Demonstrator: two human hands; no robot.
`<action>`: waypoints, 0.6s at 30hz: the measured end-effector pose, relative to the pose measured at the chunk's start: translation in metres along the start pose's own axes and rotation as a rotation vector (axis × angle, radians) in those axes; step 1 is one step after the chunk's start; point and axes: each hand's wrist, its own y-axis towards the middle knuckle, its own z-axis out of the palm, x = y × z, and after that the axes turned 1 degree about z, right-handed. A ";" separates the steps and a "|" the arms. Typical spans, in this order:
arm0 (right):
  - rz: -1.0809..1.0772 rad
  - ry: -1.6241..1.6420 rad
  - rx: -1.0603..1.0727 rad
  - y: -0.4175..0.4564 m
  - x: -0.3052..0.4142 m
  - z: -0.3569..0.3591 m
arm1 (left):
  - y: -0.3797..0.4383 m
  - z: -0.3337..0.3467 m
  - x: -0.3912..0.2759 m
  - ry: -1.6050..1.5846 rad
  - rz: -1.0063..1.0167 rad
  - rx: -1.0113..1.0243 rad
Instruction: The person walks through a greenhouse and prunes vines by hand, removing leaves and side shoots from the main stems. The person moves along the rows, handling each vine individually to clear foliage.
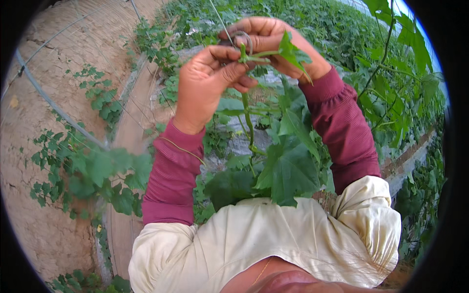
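My left hand [216, 71] pinches the upper stem of a climbing vine [247, 117] between thumb and fingers, near the top of the view. Just above and to the right, my right hand [267, 40] has its fingers curled, with a thin grey ring or loop [246, 39] at the thumb and forefinger. A taut string [221, 20] comes down from above to the fingers. A young lobed leaf [293, 53] on its stalk lies across my right palm and wrist. Below the hands, the stem bends down among large green leaves [289, 168] close to my chest. The fingertips partly hide the vine's tip.
Dry cracked soil [44, 146] and low leafy plants [102, 168] lie at the left, crossed by a curved pipe [55, 104]. Dense vines [329, 29] fill the far side. More climbing vines [388, 80] hang at the right, beside a pale bed edge [406, 172].
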 end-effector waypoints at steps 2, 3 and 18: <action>0.083 0.011 0.024 -0.001 0.003 -0.001 | 0.000 0.003 0.000 -0.028 0.005 -0.001; 0.129 0.003 0.022 -0.002 0.004 0.000 | -0.002 0.003 0.000 -0.037 0.002 -0.001; -0.093 -0.370 -0.165 -0.030 -0.050 0.005 | -0.016 -0.009 0.007 0.027 0.027 -0.195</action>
